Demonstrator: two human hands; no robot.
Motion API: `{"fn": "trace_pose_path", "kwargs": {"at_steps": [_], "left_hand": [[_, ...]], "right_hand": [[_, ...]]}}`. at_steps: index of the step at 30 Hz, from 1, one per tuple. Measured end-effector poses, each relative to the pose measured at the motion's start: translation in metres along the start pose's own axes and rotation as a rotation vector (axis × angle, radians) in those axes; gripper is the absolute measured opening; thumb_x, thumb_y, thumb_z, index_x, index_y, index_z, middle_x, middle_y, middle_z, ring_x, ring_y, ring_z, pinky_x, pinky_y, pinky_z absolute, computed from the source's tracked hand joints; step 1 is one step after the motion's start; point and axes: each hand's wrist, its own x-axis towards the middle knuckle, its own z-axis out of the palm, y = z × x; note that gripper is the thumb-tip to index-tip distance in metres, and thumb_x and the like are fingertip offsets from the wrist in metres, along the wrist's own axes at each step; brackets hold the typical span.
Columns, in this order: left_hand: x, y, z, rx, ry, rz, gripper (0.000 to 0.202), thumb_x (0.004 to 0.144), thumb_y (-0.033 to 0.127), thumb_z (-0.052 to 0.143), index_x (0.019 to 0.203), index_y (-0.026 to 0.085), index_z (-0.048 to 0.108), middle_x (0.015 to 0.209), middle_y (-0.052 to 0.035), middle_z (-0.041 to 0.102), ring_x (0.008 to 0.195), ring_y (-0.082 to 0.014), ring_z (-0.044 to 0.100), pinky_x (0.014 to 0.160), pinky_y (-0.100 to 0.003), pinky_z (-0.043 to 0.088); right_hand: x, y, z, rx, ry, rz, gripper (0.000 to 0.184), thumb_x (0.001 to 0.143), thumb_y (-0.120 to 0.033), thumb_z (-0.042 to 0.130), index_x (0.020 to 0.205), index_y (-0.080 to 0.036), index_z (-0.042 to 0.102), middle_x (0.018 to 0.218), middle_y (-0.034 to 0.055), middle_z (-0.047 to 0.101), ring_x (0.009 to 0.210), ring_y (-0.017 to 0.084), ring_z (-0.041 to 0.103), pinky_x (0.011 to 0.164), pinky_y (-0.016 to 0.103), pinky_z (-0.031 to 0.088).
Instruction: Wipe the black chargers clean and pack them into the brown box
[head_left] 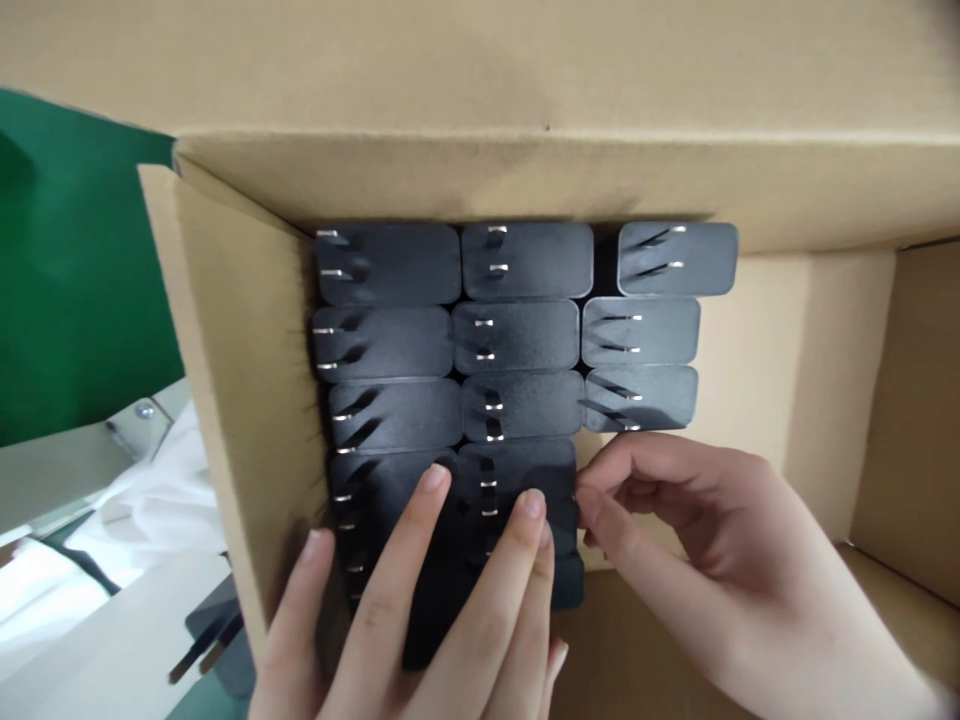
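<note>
Several black power adapters [517, 335] with two-pin metal prongs stand in rows inside a cardboard box [202, 330], prongs facing up. My left hand [465, 660] lies over the lower rows with its fingers spread, fingertips resting on adapters in the first and second columns. My right hand [720, 540] is at the right end of the second column, thumb and forefinger brought together against an adapter's edge. Whatever may be between those fingertips is hidden. Just above the right hand sits the lowest adapter of the third column [641, 398]. My left hand covers part of the lower adapters.
The box's far wall [480, 180] runs behind the top row, and its right wall [907, 400] rises beyond the bare cardboard floor [780, 340]. Outside at lower left are another dark plug [217, 630], white plastic wrapping [161, 500] and a green surface [75, 270].
</note>
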Motion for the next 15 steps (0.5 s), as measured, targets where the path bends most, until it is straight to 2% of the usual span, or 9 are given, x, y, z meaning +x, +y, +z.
{"fn": "trace_pose_path", "kwargs": {"at_steps": [6,12,15], "left_hand": [[0.0009,-0.0004,-0.0006,-0.006,0.002,0.011,0.032,0.087,0.029,0.057,0.117,0.028,0.070,0.115,0.0021,0.072,0.132,-0.0306,0.052,0.122,-0.052,0.019],[-0.0032,0.0007,0.0011,-0.031,0.012,-0.004,0.037,0.089,0.035,0.058,0.123,0.023,0.067,0.123,0.0040,0.070,0.138,-0.0277,0.044,0.124,-0.047,0.013],[-0.0029,-0.0003,-0.0024,-0.027,-0.023,0.007,0.037,0.089,0.036,0.059,0.123,0.022,0.067,0.125,0.0043,0.069,0.138,-0.0277,0.043,0.125,-0.046,0.010]], "right_hand": [[-0.0008,-0.0003,-0.0006,-0.001,0.003,-0.011,0.012,0.075,-0.023,0.064,0.063,-0.021,0.064,0.058,-0.0024,0.064,0.054,0.012,0.060,0.047,0.017,0.047],[0.0040,-0.0036,0.0005,-0.027,0.002,-0.029,0.016,0.079,-0.024,0.063,0.064,-0.021,0.064,0.057,-0.0029,0.063,0.052,0.010,0.058,0.046,0.016,0.045],[-0.0050,-0.0046,-0.0074,-0.051,-0.006,-0.076,0.018,0.083,-0.027,0.062,0.066,-0.022,0.065,0.059,-0.0016,0.064,0.054,0.012,0.061,0.048,0.017,0.049]]}}
